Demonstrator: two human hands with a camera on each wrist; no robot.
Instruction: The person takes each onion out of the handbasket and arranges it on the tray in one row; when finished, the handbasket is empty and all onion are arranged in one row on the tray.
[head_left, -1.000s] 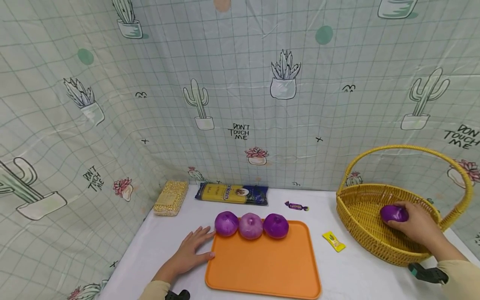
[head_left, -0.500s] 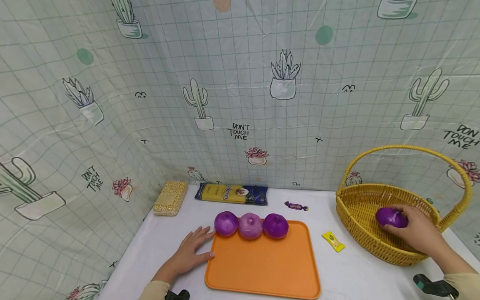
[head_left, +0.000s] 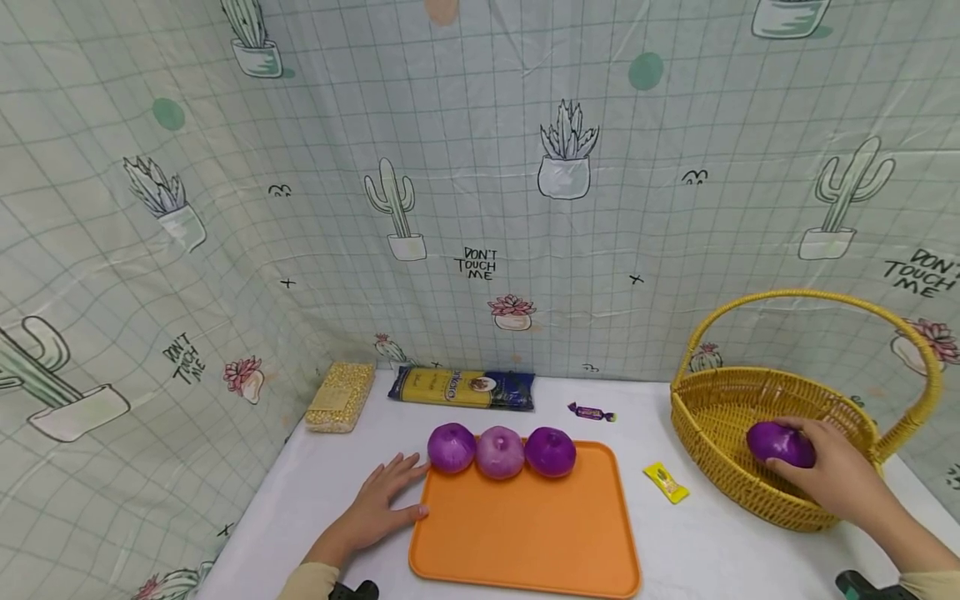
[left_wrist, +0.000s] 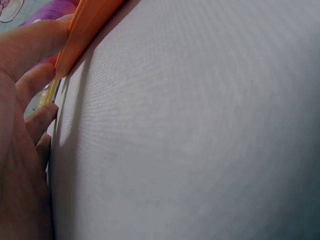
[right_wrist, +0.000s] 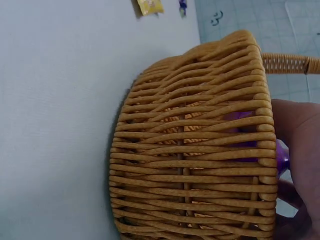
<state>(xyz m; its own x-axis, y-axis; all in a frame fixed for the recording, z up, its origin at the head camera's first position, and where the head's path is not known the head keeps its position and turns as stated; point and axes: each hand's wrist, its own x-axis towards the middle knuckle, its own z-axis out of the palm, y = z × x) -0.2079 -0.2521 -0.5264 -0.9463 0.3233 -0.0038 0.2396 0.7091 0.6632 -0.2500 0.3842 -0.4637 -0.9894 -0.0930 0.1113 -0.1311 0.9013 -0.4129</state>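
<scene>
In the head view my right hand (head_left: 843,475) grips a purple onion (head_left: 774,442) inside the yellow wicker basket (head_left: 712,465). From the right wrist the basket's woven side (right_wrist: 190,150) covers most of that onion, and part of the hand (right_wrist: 305,145) shows behind the rim. My left hand (head_left: 378,510) lies with fingers spread at the left edge of the orange tray (head_left: 525,533), its thumb touching the rim. Along the tray's far edge sit three purple onions in a row: one at left (head_left: 452,448), a paler one (head_left: 501,452) and a darker one (head_left: 551,452).
Behind the tray lies a blue and yellow packet (head_left: 461,389), with a bag of yellow kernels (head_left: 341,397) to its left. A purple wrapped candy (head_left: 592,412) and a yellow one (head_left: 666,483) lie between tray and basket. The basket's handle (head_left: 806,293) arches high.
My right hand, holding the onion, has shifted slightly left and toward me within the basket, and the onion shows more. The left hand and the tray have stayed put.
</scene>
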